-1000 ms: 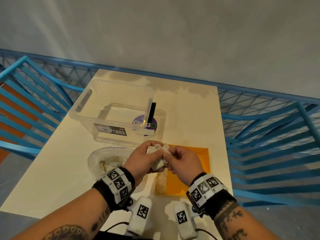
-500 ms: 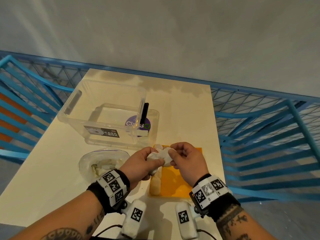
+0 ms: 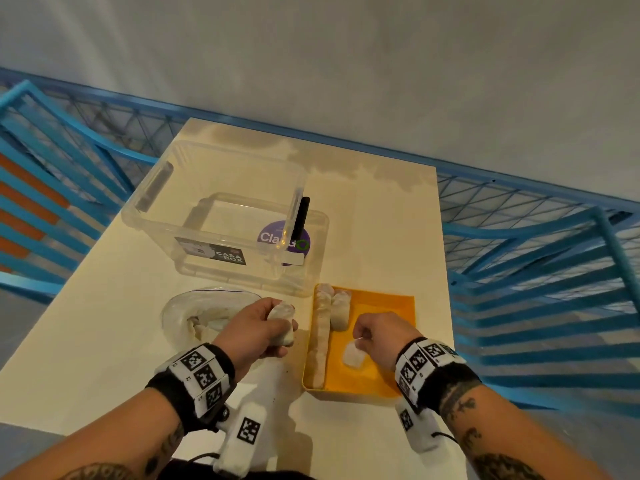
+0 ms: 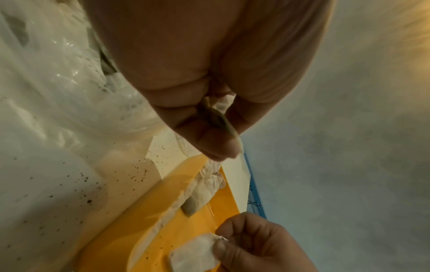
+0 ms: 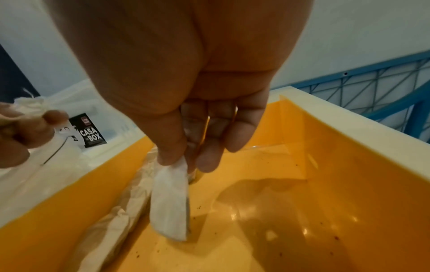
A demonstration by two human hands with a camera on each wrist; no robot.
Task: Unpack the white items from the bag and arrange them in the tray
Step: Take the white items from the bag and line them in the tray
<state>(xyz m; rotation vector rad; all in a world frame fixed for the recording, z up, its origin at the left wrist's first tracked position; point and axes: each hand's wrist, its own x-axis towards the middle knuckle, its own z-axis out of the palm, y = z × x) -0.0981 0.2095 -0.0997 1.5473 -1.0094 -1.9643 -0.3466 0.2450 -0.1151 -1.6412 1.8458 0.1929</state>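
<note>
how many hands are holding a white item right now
2. The left hand grips a bunch beside the tray; the right hand pinches one sachet over it.

Clear storage box, blue railing

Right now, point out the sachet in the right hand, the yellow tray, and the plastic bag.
sachet (image 5: 171, 206), right wrist view, its flat face.
yellow tray (image 3: 377, 301), head view, bare floor.
plastic bag (image 3: 180, 311), head view, left side.
</note>
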